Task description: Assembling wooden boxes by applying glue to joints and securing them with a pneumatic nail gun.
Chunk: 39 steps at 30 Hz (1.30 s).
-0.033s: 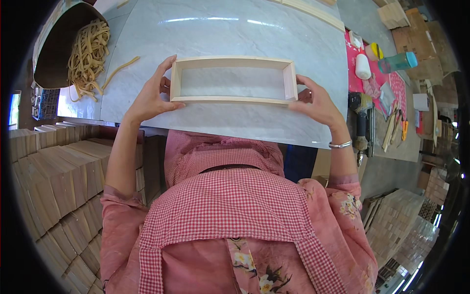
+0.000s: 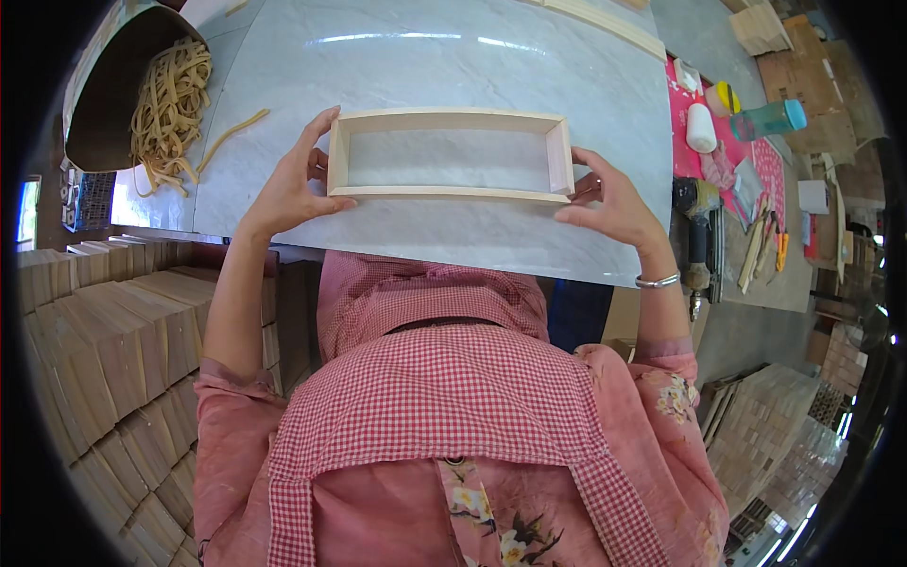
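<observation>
A shallow rectangular frame of pale wood (image 2: 453,193) lies on the grey marbled tabletop, its long sides running left to right. Tabletop shows through its middle. My left hand (image 2: 295,181) grips the frame's left end, thumb at the near corner and index finger along the far one. At the right end, my right hand (image 2: 614,200) has its fingers by the short side. Its thumb points left, just below the near right corner and apart from the wood. The fingers are loosely bent and spread from the thumb, and whether the fingertips touch the frame is hard to tell.
Rubber-like tan strips (image 2: 175,109) spill from a tipped container at the left; one strip (image 2: 231,140) lies loose. Wood strips (image 2: 605,28) line the far edge. A power tool (image 2: 697,246), white bottle (image 2: 699,128) and teal bottle (image 2: 770,120) sit right. Stacked wood boards (image 2: 104,350) stand lower left.
My right thumb has come away from the frame's near right corner, and the right hand has eased slightly outward. The frame and my left hand look the same.
</observation>
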Tool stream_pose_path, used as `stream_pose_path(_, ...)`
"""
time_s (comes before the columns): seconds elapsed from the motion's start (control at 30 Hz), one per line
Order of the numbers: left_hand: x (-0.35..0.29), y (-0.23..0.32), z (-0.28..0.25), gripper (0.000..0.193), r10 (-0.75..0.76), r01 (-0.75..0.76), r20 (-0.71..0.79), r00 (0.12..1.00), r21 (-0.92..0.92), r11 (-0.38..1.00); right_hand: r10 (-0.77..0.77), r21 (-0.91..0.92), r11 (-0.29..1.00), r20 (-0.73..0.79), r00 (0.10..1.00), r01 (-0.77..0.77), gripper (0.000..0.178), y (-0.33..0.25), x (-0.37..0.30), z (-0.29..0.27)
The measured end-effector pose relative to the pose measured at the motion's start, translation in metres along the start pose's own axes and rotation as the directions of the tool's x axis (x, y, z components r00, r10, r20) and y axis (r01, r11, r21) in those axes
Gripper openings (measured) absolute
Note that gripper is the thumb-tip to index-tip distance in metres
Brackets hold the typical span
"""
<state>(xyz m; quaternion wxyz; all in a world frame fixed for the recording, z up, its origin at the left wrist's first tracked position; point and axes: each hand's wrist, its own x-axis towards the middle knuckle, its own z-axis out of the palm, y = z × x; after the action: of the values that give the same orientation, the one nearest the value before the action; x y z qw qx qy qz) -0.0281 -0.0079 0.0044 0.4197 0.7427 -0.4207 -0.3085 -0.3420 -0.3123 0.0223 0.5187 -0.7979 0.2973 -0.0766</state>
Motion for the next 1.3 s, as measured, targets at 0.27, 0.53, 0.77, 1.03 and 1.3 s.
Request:
stream_pose_path(0.27,0.001,0.005,0.0,0.12,-0.03,0.03,0.01,1.0,0.002,1.0,-0.033,-0.025,0.999,0.166,0.986,0.037,0.052,0.001,0.004,-0.005)
stream_pose_path(0.53,-0.006,-0.001,-0.003,0.125,-0.046,0.046,0.003,0.999,0.01,0.999,-0.127,0.034,0.992,0.266,0.955,0.122,0.055,0.015,0.02,-0.008)
stream_pose_path(0.77,-0.002,0.005,-0.018,0.116,-0.088,0.087,0.13,0.988,0.018,0.996,-0.063,0.079,0.996,0.219,0.974,0.046,0.075,0.004,0.019,-0.007)
stream_pose_path(1.03,0.011,0.027,-0.013,0.103,0.128,-0.13,0.043,0.991,0.047,0.99,-0.149,-0.044,0.986,0.196,0.969,0.16,0.076,0.005,0.007,-0.025)
stream_pose_path(1.3,0.031,0.008,-0.003,0.115,0.099,-0.094,0.222,0.97,-0.035,0.995,-0.052,-0.21,0.973,0.217,0.975,0.099,0.066,0.008,0.008,-0.037)
